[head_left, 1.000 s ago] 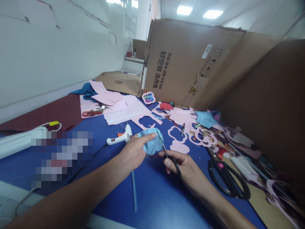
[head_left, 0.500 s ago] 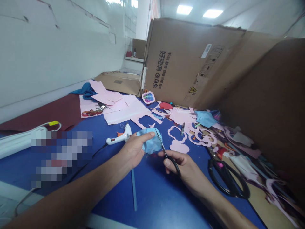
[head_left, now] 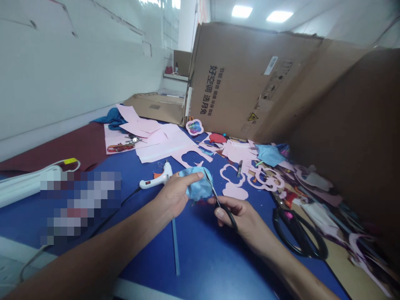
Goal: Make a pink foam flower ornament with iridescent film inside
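Note:
My left hand (head_left: 176, 196) grips a crumpled, rounded light blue piece of paper or cloth (head_left: 198, 185) by its left side. My right hand (head_left: 236, 214) holds small black-handled scissors (head_left: 225, 212), and their thin blades (head_left: 211, 185) reach up along the blue piece's right edge. A white hot glue gun (head_left: 158, 177) lies just beyond my left hand, its black cord (head_left: 125, 202) trailing left. Large black-handled scissors (head_left: 296, 235) lie to the right of my right hand.
A blue mat (head_left: 200, 262) covers the table, with a thin blue strip (head_left: 175, 248) on it. Pink paper sheets and cut-outs (head_left: 165, 143) are scattered ahead. Scraps pile up at right. Large cardboard sheets (head_left: 246, 79) stand behind. A white tube (head_left: 25, 187) lies at left.
The blue piece has turned and folded a little in my left hand. The scissors remain at its right edge, and my hands have barely moved.

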A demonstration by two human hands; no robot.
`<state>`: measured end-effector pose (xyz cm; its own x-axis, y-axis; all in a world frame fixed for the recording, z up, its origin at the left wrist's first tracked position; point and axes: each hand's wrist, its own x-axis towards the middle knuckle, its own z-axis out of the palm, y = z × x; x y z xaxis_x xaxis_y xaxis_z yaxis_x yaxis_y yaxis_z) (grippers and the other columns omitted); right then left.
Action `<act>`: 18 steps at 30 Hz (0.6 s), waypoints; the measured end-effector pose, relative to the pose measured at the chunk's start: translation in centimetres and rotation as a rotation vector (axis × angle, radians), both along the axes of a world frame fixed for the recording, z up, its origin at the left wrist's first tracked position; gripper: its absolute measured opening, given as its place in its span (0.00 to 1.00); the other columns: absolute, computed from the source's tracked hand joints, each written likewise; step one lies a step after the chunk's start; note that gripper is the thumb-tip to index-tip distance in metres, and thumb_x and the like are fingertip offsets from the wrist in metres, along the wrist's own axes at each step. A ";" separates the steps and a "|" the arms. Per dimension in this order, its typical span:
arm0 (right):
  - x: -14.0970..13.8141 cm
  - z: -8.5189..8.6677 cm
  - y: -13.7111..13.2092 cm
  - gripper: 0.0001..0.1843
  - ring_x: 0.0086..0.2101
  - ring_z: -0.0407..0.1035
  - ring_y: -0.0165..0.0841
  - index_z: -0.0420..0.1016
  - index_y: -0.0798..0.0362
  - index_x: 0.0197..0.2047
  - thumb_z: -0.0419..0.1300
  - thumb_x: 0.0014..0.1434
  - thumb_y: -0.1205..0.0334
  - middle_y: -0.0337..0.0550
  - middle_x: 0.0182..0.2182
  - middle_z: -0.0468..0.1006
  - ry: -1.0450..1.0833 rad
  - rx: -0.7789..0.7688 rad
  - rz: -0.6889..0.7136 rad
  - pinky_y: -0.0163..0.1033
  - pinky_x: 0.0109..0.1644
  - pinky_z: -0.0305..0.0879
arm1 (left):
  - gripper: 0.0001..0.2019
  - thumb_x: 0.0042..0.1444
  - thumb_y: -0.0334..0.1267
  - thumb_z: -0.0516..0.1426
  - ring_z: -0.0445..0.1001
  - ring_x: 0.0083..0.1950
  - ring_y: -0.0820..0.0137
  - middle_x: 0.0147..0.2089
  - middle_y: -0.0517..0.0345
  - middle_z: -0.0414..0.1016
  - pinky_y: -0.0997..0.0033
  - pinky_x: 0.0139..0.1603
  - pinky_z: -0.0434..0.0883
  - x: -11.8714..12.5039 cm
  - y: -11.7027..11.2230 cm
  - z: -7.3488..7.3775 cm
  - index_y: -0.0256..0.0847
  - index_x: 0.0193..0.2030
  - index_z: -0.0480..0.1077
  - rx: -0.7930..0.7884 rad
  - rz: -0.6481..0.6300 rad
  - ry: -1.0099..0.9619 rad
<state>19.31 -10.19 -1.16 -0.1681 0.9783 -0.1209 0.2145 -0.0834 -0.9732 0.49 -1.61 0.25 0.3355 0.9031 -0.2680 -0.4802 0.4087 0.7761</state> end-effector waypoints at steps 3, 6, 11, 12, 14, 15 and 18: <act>0.0 0.1 0.0 0.33 0.29 0.64 0.33 0.86 0.53 0.54 0.70 0.59 0.33 0.37 0.25 0.71 -0.014 0.001 -0.008 0.38 0.37 0.60 | 0.03 0.54 0.29 0.69 0.81 0.31 0.67 0.34 0.51 0.83 0.68 0.36 0.79 -0.1 0.0 -0.1 0.35 0.35 0.80 0.003 0.002 -0.003; -0.1 0.2 0.0 0.34 0.29 0.64 0.33 0.86 0.53 0.54 0.70 0.59 0.33 0.37 0.25 0.72 -0.024 0.001 -0.011 0.39 0.36 0.60 | 0.04 0.54 0.30 0.69 0.81 0.31 0.66 0.34 0.50 0.83 0.68 0.36 0.79 -0.2 0.1 -0.2 0.35 0.35 0.80 0.013 -0.006 -0.003; -0.1 0.4 -0.1 0.34 0.29 0.64 0.33 0.86 0.53 0.54 0.69 0.59 0.32 0.38 0.26 0.72 -0.034 -0.003 -0.008 0.38 0.36 0.60 | 0.04 0.53 0.31 0.69 0.81 0.30 0.66 0.33 0.50 0.83 0.68 0.35 0.78 -0.3 0.4 -0.4 0.35 0.35 0.80 0.035 -0.046 0.003; -0.1 0.4 -0.1 0.34 0.29 0.64 0.33 0.86 0.53 0.54 0.69 0.59 0.32 0.38 0.26 0.72 -0.036 -0.003 -0.008 0.38 0.36 0.60 | 0.05 0.53 0.32 0.70 0.81 0.30 0.66 0.33 0.50 0.83 0.68 0.34 0.78 -0.4 0.4 -0.4 0.35 0.35 0.80 0.041 -0.060 0.000; -0.1 0.4 -0.2 0.35 0.29 0.63 0.33 0.86 0.53 0.54 0.69 0.59 0.32 0.37 0.25 0.71 -0.038 0.000 -0.010 0.38 0.36 0.60 | 0.06 0.52 0.32 0.71 0.81 0.31 0.65 0.34 0.50 0.84 0.67 0.35 0.79 -0.4 0.5 -0.4 0.35 0.36 0.80 0.052 -0.077 -0.014; -0.1 0.3 -0.2 0.35 0.29 0.62 0.33 0.87 0.53 0.54 0.69 0.58 0.32 0.37 0.25 0.71 -0.037 0.001 -0.011 0.38 0.36 0.59 | 0.07 0.52 0.33 0.71 0.82 0.32 0.65 0.35 0.49 0.84 0.67 0.35 0.79 -0.4 0.5 -0.4 0.35 0.36 0.80 0.056 -0.077 -0.023; 0.0 0.1 -0.1 0.34 0.28 0.60 0.32 0.87 0.52 0.54 0.70 0.59 0.32 0.37 0.25 0.70 -0.034 0.002 -0.006 0.38 0.35 0.58 | 0.09 0.51 0.34 0.73 0.83 0.34 0.64 0.37 0.48 0.85 0.66 0.38 0.80 -0.5 0.5 -0.5 0.34 0.37 0.81 0.053 -0.053 -0.035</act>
<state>19.26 -10.32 -1.09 -0.1586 0.9795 -0.1242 0.2467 -0.0825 -0.9656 0.04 -1.06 -0.23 0.3916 0.8964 -0.2076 -0.4864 0.3932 0.7803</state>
